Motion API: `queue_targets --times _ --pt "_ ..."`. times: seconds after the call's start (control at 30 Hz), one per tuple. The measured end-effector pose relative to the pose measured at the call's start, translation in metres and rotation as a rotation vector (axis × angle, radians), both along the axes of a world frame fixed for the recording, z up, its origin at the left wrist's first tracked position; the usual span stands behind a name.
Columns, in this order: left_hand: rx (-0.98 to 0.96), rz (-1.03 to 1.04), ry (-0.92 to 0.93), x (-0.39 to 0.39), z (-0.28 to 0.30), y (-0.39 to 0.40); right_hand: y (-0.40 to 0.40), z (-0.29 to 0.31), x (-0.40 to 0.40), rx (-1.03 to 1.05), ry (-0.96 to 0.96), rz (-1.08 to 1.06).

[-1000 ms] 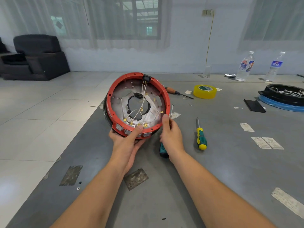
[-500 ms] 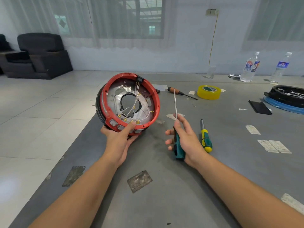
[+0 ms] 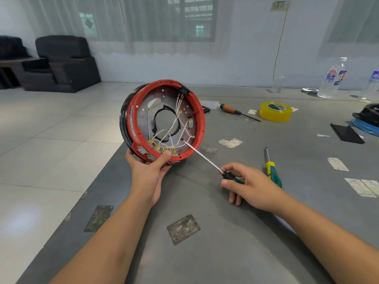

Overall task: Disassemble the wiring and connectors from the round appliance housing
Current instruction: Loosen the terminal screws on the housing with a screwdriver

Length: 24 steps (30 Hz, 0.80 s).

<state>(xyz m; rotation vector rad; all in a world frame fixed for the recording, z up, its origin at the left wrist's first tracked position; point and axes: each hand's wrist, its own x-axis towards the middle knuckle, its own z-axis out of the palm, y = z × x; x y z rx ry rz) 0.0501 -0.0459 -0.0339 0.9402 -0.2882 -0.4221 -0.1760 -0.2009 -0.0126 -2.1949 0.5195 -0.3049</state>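
The round appliance housing (image 3: 135, 119), red-rimmed with a black outer band, stands tilted on edge at the table's left edge, its open side facing me. White wires (image 3: 174, 128) with brass connectors (image 3: 164, 149) cross its metal base. My left hand (image 3: 148, 171) grips the lower rim, thumb pressed on it near the connectors. My right hand (image 3: 249, 184) holds a green-handled screwdriver (image 3: 205, 158); its long shaft points up-left and its tip sits inside the housing by the lower right wires.
A second green-and-yellow screwdriver (image 3: 271, 170) lies right of my hand. Farther back lie a wooden-handled screwdriver (image 3: 235, 111), a yellow tape roll (image 3: 275, 111), water bottles (image 3: 333, 78) and another housing (image 3: 367, 119) at the right edge. The grey table's (image 3: 225, 242) left edge drops to tiled floor.
The right hand has swung the screwdriver from upright to pointing into the housing. The left hand has turned the housing more upright and toward the right.
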Motion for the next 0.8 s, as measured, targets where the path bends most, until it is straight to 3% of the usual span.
queue_targets --times 0.27,0.8 --pt "-0.017 0.006 0.038 0.0049 0.0017 0.0026 0.0066 0.0006 -0.0036 -0.405 0.044 -0.012" --pt "-0.035 0.011 0.068 0.0033 0.0040 0.0061 0.0099 -0.0004 -0.0008 -0.552 0.078 0.059"
